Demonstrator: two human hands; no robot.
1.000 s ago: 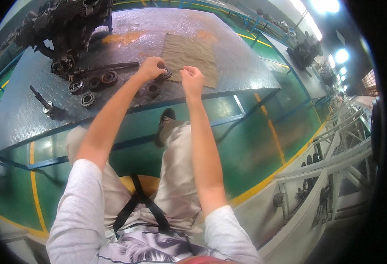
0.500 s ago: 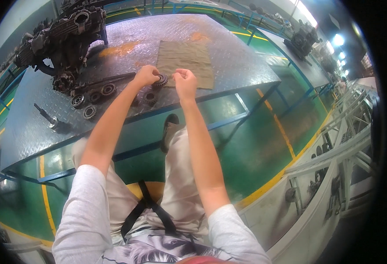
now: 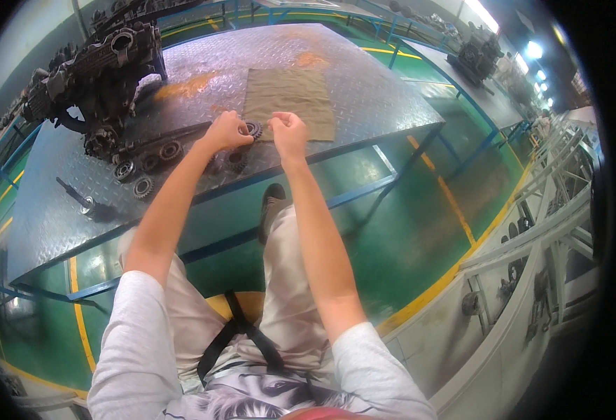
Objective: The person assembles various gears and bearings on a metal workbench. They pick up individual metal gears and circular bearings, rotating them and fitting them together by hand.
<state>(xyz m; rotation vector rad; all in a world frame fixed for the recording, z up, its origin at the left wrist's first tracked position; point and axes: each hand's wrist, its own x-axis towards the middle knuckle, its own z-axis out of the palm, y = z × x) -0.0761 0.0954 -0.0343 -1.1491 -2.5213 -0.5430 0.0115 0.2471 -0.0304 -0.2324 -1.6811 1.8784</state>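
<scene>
My left hand [image 3: 225,131] is closed on the near left side of a dark toothed gear [image 3: 255,131], by the lower left corner of an olive cloth [image 3: 288,98]. Just right of that gear, over the cloth's near edge, my right hand [image 3: 290,133] has thumb and fingers pinched together. Whatever the pinch holds is too small to make out. Below my left hand a second gear [image 3: 237,161] rests on the metal tabletop [image 3: 364,91]. More gears, among them one gear [image 3: 171,150] and a ring-shaped gear [image 3: 143,187], lie left of my left forearm.
A large dark engine-like casting [image 3: 105,73] stands at the table's far left. A long dark bar [image 3: 175,136] lies behind the gears. Near the left front edge is a short shaft with a round end [image 3: 84,201]. Another table [image 3: 490,105] bears dark machinery [image 3: 474,52] at far right.
My left hand has shifted slightly toward me around the gear, with its thumb now showing on the near side. My right hand stays pinched beside it. The whole view has shifted a little.
</scene>
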